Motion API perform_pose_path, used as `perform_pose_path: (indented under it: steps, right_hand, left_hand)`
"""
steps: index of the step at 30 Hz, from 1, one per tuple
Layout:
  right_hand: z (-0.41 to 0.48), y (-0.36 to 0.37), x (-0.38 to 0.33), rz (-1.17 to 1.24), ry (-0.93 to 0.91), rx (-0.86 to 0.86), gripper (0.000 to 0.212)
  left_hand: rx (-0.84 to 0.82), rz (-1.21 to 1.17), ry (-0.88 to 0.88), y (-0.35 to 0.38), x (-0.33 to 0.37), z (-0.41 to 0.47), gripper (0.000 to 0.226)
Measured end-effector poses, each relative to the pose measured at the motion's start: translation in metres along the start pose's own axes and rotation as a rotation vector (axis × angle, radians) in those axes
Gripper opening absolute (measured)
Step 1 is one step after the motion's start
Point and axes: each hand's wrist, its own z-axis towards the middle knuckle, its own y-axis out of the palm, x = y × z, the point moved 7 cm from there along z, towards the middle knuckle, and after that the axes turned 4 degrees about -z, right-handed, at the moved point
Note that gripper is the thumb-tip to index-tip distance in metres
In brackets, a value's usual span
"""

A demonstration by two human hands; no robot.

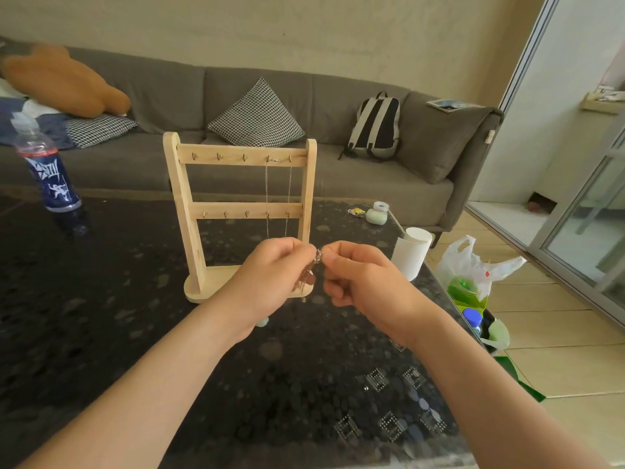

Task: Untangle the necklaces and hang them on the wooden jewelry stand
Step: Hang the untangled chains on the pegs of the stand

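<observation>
Left hand (270, 279), right hand (358, 279) both pinching tangled thin metal necklace chains (309, 270); knot sitting between fingers, loops dangling below. Pale wooden two-rail jewelry stand (240, 211) standing just beyond fingers, one silver chain (267, 198) hanging. Risk: pulling hard, likely tightening knot or snapping link.

Bottle (50, 174), paper cup (412, 252), backpack (374, 126).

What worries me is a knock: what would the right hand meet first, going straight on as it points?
Likely the left hand, just past the necklace tangle that both pinch; depth unclear.
</observation>
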Motion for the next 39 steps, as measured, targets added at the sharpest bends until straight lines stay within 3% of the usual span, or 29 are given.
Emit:
perform_pose_path:
  steps: [5, 19, 25, 31, 39]
  right_hand:
    - [0.000, 0.000, 0.005, 0.091, 0.048, -0.034, 0.019]
    - [-0.008, 0.005, -0.015, -0.231, -0.047, 0.115, 0.028]
    - [-0.009, 0.001, -0.017, -0.322, -0.104, 0.149, 0.038]
    - [-0.014, -0.008, -0.020, -0.406, -0.170, 0.205, 0.034]
    - [-0.012, -0.003, -0.013, -0.461, -0.084, 0.088, 0.040]
  left_hand:
    - [-0.080, 0.129, 0.087, 0.004, 0.003, -0.002, 0.026]
    - [-0.026, 0.017, 0.040, 0.002, 0.003, 0.003, 0.039]
    - [-0.070, -0.041, 0.084, 0.000, 0.012, -0.005, 0.023]
    - [0.000, 0.033, 0.137, -0.012, 0.008, -0.003, 0.010]
    - [-0.084, 0.110, 0.036, -0.005, -0.001, 0.002, 0.019]
